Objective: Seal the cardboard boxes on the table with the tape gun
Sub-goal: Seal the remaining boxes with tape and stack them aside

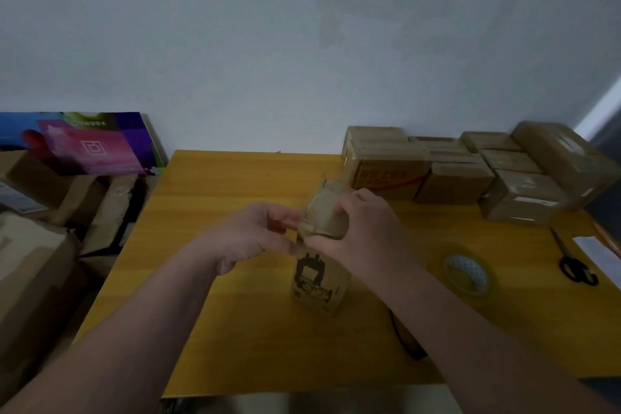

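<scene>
Head view, desk: a yellow wood-grain desk (235, 185) fills the lower middle, its far edge against the wall
Room: a plain pale wall (302, 44) rises behind; the light is dim
Small box: a small cardboard box (317, 282) stands at the middle of the desk, between both hands
Axis: its long axis is upright, leaning a little toward the far edge; the face with a black drawing points at the near edge
Left hand: the left hand (255, 235) has curled fingers that pinch the box's upper left edge
Right hand: the right hand (366, 239) grips the top, fingers curled over the folded flap, thumb on the near side
Tape roll: a clear tape roll (467, 274) lies flat toward the right edge, well apart from the box
Scissors: black-handled scissors (571, 262) lie near the right edge, blades toward the far corner
Stacked boxes: closed cardboard boxes (453, 171) crowd the far right corner
Beside the desk: a bright printed carton (90, 144) and loose cardboard (50, 212) sit off the left edge
In the way: the right forearm covers a dark object (406, 343) near the near edge; what it is cannot be told
</scene>
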Tool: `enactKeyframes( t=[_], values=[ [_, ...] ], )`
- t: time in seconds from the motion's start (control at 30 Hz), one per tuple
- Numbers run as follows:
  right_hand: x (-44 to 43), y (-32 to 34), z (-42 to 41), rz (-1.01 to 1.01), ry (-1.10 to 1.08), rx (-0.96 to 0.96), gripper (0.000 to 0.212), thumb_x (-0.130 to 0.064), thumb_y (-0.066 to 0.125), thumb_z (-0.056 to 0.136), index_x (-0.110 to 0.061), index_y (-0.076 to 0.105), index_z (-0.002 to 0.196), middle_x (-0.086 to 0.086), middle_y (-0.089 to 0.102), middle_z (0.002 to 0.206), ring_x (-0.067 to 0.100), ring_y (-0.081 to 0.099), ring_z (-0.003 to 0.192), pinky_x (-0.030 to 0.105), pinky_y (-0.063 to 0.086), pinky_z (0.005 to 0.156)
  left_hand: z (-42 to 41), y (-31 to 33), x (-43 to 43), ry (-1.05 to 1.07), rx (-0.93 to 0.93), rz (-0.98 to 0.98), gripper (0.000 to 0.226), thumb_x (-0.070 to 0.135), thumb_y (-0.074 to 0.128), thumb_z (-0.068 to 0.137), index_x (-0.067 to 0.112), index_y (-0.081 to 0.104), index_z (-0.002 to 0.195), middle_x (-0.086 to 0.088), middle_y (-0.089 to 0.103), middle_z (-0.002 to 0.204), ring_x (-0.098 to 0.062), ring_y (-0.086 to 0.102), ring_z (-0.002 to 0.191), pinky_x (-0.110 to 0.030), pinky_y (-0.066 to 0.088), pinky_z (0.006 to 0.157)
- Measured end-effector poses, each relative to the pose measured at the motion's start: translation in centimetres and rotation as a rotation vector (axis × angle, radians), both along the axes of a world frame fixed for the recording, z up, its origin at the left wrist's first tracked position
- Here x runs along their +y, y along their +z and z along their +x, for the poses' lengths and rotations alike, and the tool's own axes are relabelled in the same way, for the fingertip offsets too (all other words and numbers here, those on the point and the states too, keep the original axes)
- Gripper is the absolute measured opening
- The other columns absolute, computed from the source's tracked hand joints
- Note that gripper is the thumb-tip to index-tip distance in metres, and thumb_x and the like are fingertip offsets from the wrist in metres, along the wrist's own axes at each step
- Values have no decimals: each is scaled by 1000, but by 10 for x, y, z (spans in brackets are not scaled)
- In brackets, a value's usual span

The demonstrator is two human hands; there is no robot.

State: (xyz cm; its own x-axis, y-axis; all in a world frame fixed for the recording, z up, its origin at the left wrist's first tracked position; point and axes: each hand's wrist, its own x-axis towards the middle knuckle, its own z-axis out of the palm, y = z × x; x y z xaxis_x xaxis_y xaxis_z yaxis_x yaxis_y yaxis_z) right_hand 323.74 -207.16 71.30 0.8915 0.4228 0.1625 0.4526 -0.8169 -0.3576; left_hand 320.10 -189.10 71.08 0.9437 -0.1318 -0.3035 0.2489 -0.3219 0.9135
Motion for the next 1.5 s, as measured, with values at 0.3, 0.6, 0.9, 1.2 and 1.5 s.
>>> enactKeyframes(
  t=[0.3,0.6,0.9,1.2,1.5],
  values=[
    [15,3,-5,63,0,52,45,-60,67,75,-21,58,94,-8,48,97,10,47,92,21,36,68,-1,-18,-6,227,-185,41,21,-3,76,74,5,76,93,-4,75,90,-7,70,83,-8,49,63],
    [13,2,1,77,-17,49,35,-56,72,74,-26,62,88,-10,53,90,9,49,87,20,37,64,-1,-17,-7,260,-190,74,23,0,80,70,7,76,91,-5,75,85,-7,69,78,-8,48,61],
    [18,2,4,37,-104,19,31,-56,68,77,-30,55,84,-12,50,90,10,46,91,26,38,65,-1,-13,-7,237,-150,29,18,6,81,71,9,76,88,-3,75,82,-6,69,78,-9,49,64],
    [20,3,6,12,-168,9,39,-47,57,91,-25,52,123,-4,45,110,9,44,85,19,34,62,0,-13,-19,498,-67,-28,13,18,76,79,13,68,71,4,68,64,1,59,55,-14,45,55],
    [-3,5,17,-74,-237,100,70,-64,55,83,-29,40,141,0,39,124,20,35,114,28,36,81,7,-3,-30,519,-346,873,52,34,68,85,24,52,133,0,56,122,-22,48,113,-34,41,91]
  ],
)
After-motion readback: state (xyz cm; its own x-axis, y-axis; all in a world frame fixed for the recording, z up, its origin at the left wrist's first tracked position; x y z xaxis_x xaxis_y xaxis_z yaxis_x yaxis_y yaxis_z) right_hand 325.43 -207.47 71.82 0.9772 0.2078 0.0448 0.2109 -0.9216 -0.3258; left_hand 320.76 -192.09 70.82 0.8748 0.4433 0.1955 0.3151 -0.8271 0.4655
